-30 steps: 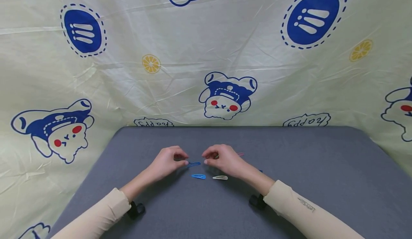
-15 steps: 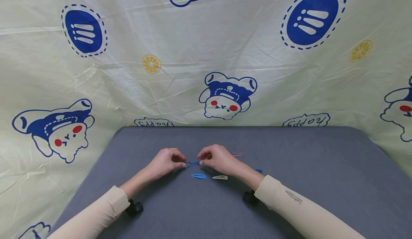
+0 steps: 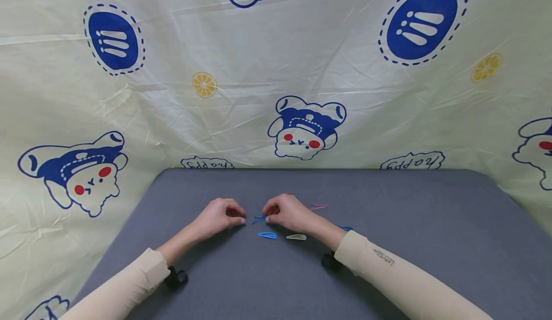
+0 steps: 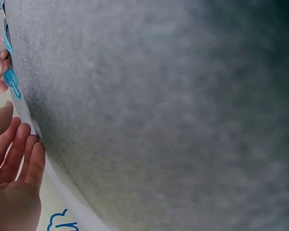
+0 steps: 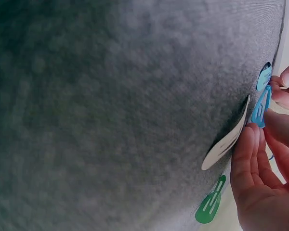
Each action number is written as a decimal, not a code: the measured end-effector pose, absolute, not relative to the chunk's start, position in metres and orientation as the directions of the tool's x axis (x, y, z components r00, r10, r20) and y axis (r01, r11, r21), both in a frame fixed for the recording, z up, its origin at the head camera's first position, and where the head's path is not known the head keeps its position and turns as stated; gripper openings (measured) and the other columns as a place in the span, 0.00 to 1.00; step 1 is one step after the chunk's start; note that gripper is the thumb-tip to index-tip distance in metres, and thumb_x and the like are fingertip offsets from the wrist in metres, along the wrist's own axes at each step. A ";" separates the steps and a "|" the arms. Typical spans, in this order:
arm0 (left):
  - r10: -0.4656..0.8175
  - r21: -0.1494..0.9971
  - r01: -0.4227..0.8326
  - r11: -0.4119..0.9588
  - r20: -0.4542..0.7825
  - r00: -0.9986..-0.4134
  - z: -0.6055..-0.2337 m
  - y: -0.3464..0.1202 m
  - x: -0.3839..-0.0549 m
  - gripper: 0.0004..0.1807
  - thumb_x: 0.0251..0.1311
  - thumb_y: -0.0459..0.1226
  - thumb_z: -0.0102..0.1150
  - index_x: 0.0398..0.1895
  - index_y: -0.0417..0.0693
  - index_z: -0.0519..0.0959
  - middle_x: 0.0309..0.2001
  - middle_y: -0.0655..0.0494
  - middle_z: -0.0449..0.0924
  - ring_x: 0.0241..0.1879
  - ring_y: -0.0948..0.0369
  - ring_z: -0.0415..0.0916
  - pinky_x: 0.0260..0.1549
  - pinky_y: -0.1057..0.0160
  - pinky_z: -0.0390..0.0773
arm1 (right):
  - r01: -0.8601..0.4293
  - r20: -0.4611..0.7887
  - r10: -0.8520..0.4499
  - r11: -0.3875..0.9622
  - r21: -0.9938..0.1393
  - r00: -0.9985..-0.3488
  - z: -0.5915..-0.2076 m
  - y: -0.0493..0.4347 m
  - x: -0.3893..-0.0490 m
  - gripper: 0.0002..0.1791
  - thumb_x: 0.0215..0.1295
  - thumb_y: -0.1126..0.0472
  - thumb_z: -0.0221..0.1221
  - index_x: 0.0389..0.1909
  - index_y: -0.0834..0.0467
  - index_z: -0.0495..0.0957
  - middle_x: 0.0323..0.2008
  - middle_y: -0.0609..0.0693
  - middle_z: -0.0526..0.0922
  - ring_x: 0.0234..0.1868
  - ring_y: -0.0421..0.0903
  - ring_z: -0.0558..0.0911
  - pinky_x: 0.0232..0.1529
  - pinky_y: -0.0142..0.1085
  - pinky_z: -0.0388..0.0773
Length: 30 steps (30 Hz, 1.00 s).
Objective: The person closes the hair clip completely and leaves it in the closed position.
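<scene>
My right hand (image 3: 290, 212) pinches the right end of a blue snap hair clip (image 3: 258, 220) between thumb and fingers. In the right wrist view, that blue hair clip (image 5: 261, 107) stands tilted at the fingertips of the right hand (image 5: 265, 168). Just left of the clip is my left hand (image 3: 222, 216), apart from it and holding nothing visible. Its fingers are extended in the left wrist view, where the left hand (image 4: 17, 168) shows palm and fingertips. On the near side lie a light blue hair clip (image 3: 267, 235) and a cream hair clip (image 3: 296, 237).
A pink hair clip (image 3: 319, 206) lies beyond the right hand, and a blue one (image 3: 346, 228) shows behind the right wrist. The right wrist view has a green hair clip (image 5: 212, 202) on the grey table (image 3: 409, 243). A printed cloth (image 3: 241, 133) hangs behind.
My right hand has moved left to take the blue hair clip's right end. The left hand has let go of its left end and drawn back slightly left.
</scene>
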State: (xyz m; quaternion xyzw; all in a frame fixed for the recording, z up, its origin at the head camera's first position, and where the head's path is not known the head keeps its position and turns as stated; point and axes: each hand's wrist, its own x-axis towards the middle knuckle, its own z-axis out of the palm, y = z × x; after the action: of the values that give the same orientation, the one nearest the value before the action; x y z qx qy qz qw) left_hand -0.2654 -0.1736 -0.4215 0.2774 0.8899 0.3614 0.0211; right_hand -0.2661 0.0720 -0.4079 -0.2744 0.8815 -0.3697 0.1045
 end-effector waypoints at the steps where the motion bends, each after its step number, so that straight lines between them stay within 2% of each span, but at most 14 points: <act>1: 0.506 0.656 0.475 0.587 0.161 -0.847 -0.421 -0.174 -0.265 0.06 0.56 0.34 0.70 0.37 0.44 0.86 0.34 0.61 0.82 0.35 0.65 0.77 0.37 0.64 0.77 | -0.407 0.017 -0.561 0.580 -0.705 -0.828 -0.409 0.071 -0.267 0.07 0.65 0.68 0.63 0.42 0.59 0.85 0.31 0.44 0.80 0.33 0.43 0.75 0.37 0.36 0.75; 30: 0.525 0.684 0.466 0.562 0.140 -0.839 -0.422 -0.182 -0.263 0.07 0.57 0.35 0.69 0.38 0.43 0.86 0.35 0.60 0.82 0.34 0.64 0.76 0.33 0.65 0.77 | -0.435 0.039 -0.570 0.580 -0.689 -0.821 -0.411 0.069 -0.270 0.04 0.63 0.68 0.64 0.34 0.56 0.86 0.29 0.43 0.83 0.30 0.41 0.75 0.33 0.35 0.73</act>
State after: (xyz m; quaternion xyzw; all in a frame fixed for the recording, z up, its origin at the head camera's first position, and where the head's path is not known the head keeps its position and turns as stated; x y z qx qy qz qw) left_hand -0.2626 -0.1817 -0.4224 0.2807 0.8828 0.3746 0.0398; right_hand -0.2698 0.0693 -0.4110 -0.2845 0.8838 -0.3594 0.0938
